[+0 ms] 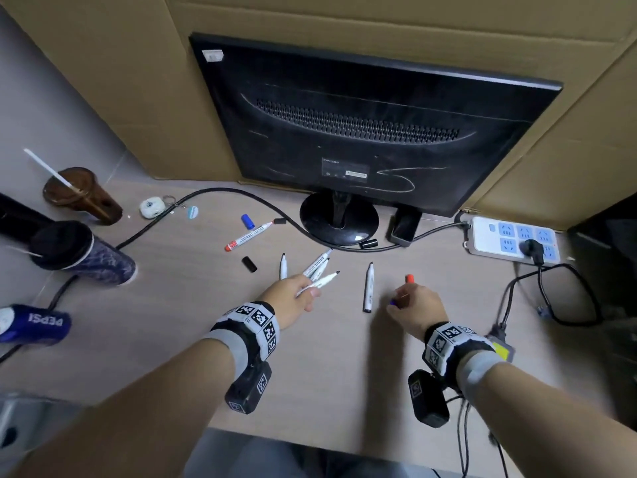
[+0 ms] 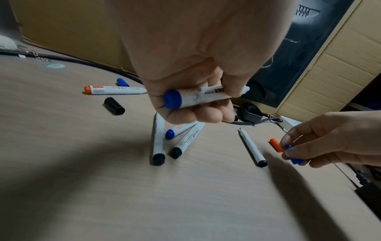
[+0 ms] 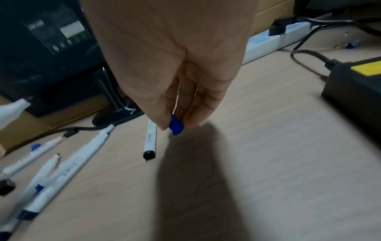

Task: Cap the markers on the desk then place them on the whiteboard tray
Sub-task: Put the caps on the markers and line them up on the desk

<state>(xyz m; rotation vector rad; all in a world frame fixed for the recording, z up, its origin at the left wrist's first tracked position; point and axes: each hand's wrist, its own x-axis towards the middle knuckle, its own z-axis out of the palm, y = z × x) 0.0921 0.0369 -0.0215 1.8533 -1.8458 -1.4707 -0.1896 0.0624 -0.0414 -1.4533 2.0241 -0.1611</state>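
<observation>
Left hand (image 2: 191, 84) curled round a blue-ended marker (image 2: 198, 97), lifted off the desk (image 1: 172, 339), uncapped tip pointing away toward the monitor (image 1: 372, 125). Right hand (image 1: 415, 307) pinching a blue cap (image 3: 176, 124) between thumb and fingertips, low over the desk and well apart from the held marker. Orange cap (image 2: 276, 145) lying on the desk just beside the right fingers (image 2: 296, 146); whether touching them, cannot tell. Under and just beyond the left hand, three uncapped markers close together: a black-ended marker (image 2: 158, 143) lying nearly straight, a second black-ended marker (image 2: 186, 143) angled beside it, and another blue-ended marker (image 2: 179, 130) between the two at their far ends. A lone black-ended marker (image 1: 368, 288) lying between the two hands, uncapped, tip toward the monitor. Farther back on the left, an orange-ended marker (image 1: 250, 236) lying on the desk, with a black cap (image 1: 280, 221) at its tip; seated or only touching, cannot tell. Second blue cap (image 1: 247, 221) just behind that marker, loose black cap (image 1: 249, 264) in front of it, one more black cap (image 1: 368, 243) by the cable (image 1: 220, 193) near the monitor base. No whiteboard tray within any view. At the left edge, a brown cup with a straw (image 1: 82, 194), a dark cup (image 1: 81, 253) and a Pepsi bottle (image 1: 34, 322); at the right, a power strip (image 1: 510, 239) with one plug in it.
</observation>
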